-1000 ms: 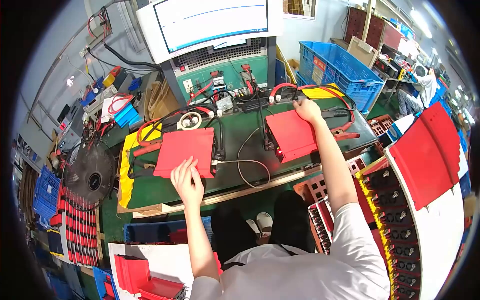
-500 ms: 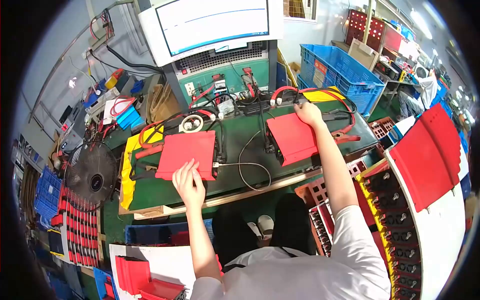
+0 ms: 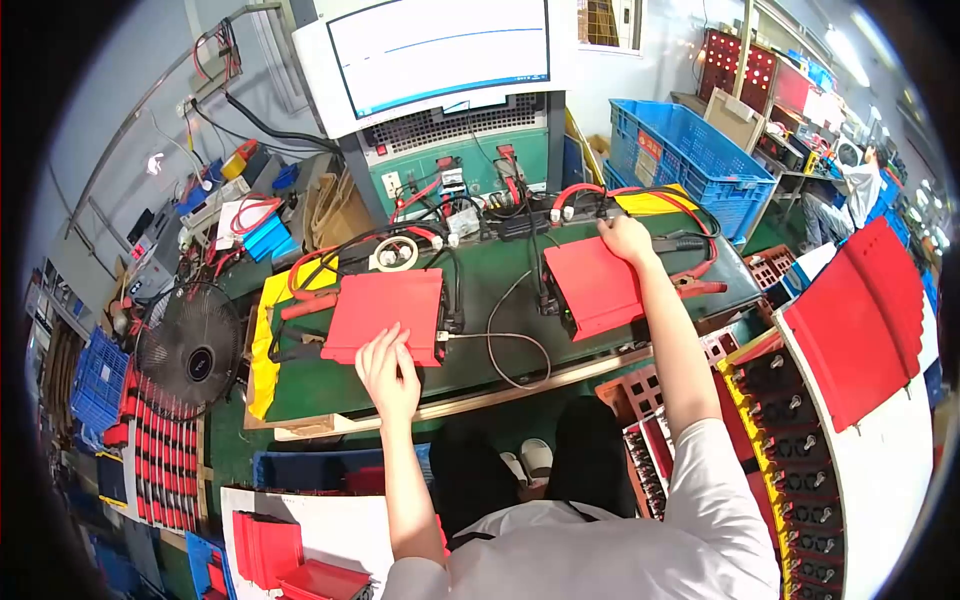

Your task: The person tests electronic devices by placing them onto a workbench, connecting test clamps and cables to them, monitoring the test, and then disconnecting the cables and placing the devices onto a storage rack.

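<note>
Two flat red metal-cased units, which look like power inverters, lie on the green bench top. My left hand (image 3: 388, 372) rests on the front edge of the left red unit (image 3: 388, 305), its fingers stretched out over the casing. At the far right corner of the right red unit (image 3: 595, 285) is my right hand (image 3: 627, 240), its fingers curled down behind the edge; what they grip there is hidden. A grey cable (image 3: 520, 362) plugs into the left unit's side and loops across the bench. Red clamps (image 3: 312, 305) lie beside the units.
Behind the bench stands a test rack with a monitor (image 3: 440, 55). A blue crate (image 3: 680, 150) is at the back right, a black fan (image 3: 190, 350) at the left. Red units are stacked at the right (image 3: 850, 330). A person (image 3: 858, 190) sits far right.
The view has shifted slightly, so the bench appears a little lower and further right. Both hands keep their places on the two red units.
</note>
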The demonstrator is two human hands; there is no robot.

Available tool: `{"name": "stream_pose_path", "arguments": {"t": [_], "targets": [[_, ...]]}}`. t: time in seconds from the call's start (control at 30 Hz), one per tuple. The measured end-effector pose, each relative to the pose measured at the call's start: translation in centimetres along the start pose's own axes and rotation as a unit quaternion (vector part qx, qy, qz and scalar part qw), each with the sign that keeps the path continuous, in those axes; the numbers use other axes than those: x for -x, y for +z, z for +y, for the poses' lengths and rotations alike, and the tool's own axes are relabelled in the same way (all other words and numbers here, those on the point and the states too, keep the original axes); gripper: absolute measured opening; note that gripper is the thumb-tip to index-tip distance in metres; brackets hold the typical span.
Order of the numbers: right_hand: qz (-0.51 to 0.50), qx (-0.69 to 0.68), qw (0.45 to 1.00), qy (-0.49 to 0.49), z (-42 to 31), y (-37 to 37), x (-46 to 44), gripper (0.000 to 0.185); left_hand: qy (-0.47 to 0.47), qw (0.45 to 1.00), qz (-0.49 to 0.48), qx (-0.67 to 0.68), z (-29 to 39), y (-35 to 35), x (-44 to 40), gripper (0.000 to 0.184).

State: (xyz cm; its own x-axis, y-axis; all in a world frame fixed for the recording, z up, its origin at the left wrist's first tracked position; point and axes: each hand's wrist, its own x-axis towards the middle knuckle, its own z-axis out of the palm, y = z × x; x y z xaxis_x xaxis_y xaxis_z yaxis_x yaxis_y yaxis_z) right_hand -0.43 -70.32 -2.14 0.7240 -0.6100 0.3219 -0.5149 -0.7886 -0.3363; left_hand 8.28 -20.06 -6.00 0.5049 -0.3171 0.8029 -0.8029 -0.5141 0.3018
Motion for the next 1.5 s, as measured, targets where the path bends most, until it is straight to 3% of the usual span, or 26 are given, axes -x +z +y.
{"name": "stream_pose_path", "arguments": {"t": [1.5], "targets": [[0.026,-0.002,0.999,-0.036,0.49,0.16,0.29,0.047,-0.003,1.0,-0.001,0.006,-0.12,-0.07,0.15,0.025]]}}
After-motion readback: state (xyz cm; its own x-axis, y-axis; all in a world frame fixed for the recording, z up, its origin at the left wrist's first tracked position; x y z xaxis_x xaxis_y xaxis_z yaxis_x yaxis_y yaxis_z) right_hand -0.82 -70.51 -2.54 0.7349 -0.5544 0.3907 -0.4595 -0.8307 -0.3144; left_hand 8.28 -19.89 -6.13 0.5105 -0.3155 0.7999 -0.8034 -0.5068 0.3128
